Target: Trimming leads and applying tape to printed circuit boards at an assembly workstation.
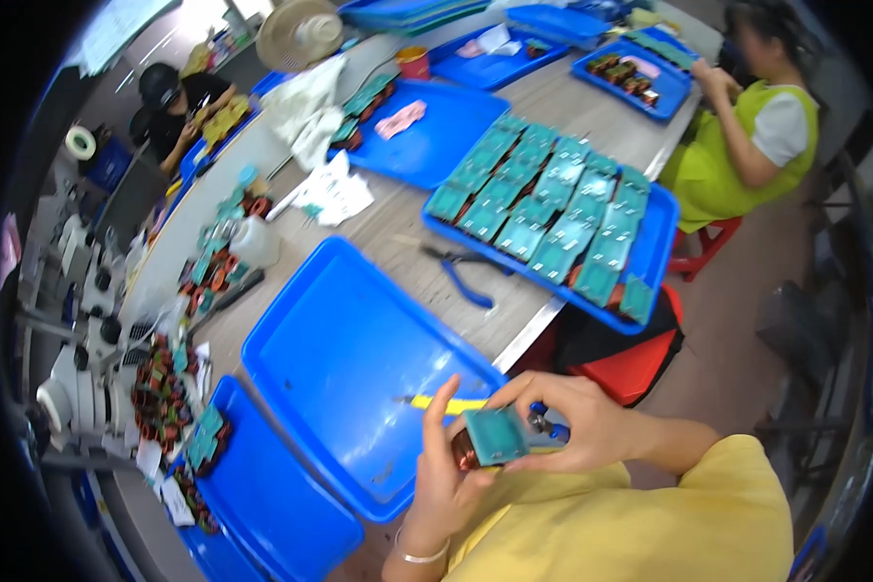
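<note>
Low in front of my body, my left hand (438, 485) grips a small copper coil with a green circuit board (495, 435), its index finger raised alongside. My right hand (587, 417) is closed around the board's other side, fingers above and thumb below. A slim yellow tool (446, 404) with a thin dark tip sticks out to the left from under my right fingers. Within the curl of that hand a blue-and-dark piece (548, 424) shows; whether it belongs to the yellow tool I cannot tell. Beneath and beyond lies a blue tray (335, 330).
Rows of green boards (563, 199) fill a blue tray at the right table edge. Blue-handled pliers (468, 281) lie near it. More coils (160, 393) cluster at left beside microscopes (68, 403). A person in a green apron (747, 136) sits far right; another (184, 107) works far left.
</note>
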A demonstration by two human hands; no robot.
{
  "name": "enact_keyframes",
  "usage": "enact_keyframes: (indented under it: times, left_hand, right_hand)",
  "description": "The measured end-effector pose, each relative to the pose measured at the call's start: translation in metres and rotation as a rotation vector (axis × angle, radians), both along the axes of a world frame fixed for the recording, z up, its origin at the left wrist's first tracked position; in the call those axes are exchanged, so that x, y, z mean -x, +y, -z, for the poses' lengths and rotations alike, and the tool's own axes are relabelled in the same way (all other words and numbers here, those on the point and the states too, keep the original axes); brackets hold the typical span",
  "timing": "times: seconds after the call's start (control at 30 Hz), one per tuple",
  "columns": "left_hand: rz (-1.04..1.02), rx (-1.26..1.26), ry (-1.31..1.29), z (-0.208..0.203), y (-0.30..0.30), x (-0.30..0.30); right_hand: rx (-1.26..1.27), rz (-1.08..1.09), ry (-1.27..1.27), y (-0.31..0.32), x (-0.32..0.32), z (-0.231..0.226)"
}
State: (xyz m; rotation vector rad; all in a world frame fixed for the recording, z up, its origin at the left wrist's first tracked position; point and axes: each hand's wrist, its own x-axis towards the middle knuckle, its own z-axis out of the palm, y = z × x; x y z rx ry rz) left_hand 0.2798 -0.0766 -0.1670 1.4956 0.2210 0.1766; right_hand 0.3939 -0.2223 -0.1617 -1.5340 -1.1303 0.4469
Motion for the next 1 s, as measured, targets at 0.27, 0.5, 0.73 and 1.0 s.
enact_keyframes:
  times: [0.27,0.5,0.73,1.0]
  left_hand:
    - [-0.376,-0.169,-0.128,0.002,0.049,0.036]
    - [-0.289,-0.12,-0.131,-0.001,0.038,0.046]
    - [0.157,0.278,-0.236,-0.005,-0.026,-0.026]
    - [0.022,0.338,-0.149,-0.013,-0.03,-0.018]
  right_hand:
    - [-0.083,0.864,-0.051,-0.072,-0.045,-0.006]
    - [-0.181,0.829,0.071,-0.085,-0.053,-0.005]
    - [-0.139,0.286,0.263,-0.045,-0.024,-0.037]
    - [-0.049,0.113,-0.081,-0.044,-0.023,-0.059]
